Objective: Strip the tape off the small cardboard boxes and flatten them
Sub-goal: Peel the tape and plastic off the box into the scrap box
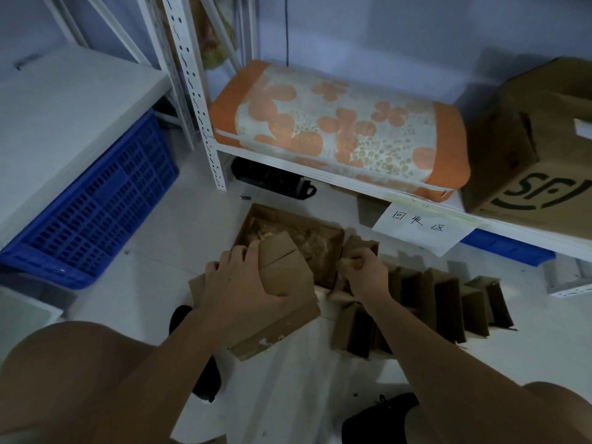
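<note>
The left hand (238,277), at the centre of the frame, grips a small cardboard box (282,267), its fingers curled over the far edge and the thumb pressed on the near face, the forearm running down to the lower left corner. The box it holds is partly collapsed, its top flaps apart along a slit, and it rests on a flat piece of cardboard (275,328) lying just below it. The right hand (365,270), just right of centre, is clenched round a crumpled wad of tape (347,264), pinched between thumb and curled fingers, with its forearm coming up from the lower right. I judge this to be the moment after a strip has come off and before the box is pressed flat. Behind both hands an open cardboard tray (333,251) holds a heap of pale scraps, likely tape already removed. To the right, along the floor, a row of boxes (445,302) stands on edge, folded thin, which suggests a good share is done; whether untouched ones remain cannot be told. Further out stand a white shelf (320,169) with an orange patterned cushion (336,129) and a blue crate (96,213) at the left.
</note>
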Available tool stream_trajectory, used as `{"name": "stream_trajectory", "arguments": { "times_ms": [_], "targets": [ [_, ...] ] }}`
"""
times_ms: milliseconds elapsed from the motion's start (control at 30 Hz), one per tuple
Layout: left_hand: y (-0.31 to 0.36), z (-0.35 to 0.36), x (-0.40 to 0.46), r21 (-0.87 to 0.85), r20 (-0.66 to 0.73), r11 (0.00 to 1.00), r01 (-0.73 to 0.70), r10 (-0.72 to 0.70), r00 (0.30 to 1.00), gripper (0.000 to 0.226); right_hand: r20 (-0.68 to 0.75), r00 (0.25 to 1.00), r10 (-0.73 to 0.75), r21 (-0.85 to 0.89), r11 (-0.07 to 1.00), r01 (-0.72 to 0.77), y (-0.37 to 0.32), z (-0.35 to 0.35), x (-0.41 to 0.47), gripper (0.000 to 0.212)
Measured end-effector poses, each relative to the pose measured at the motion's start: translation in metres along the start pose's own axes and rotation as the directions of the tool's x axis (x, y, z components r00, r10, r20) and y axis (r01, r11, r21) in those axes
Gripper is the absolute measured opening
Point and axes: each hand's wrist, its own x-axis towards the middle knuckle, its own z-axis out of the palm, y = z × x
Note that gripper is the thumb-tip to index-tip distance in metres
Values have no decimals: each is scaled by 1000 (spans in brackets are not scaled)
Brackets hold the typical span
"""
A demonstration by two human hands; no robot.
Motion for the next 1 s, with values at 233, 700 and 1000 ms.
{"name": "stream_trajectory", "arguments": {
  "times_ms": [233, 700, 1000],
  "targets": [
    [0, 23, 6, 80, 18, 994, -70, 69, 997, 134, 59, 966, 251, 72, 964, -255, 14, 33, 26, 16],
    [6, 45, 5, 139, -15, 979, -152, 155, 988, 129, 164, 986, -29, 244, 970, -12, -24, 27, 47, 27],
    [34, 24, -79, 228, -143, 905, -359, 395, 907, 121, 447, 818, -361, 155, 932, 327, -19, -64, -110, 74]
  ]
}}
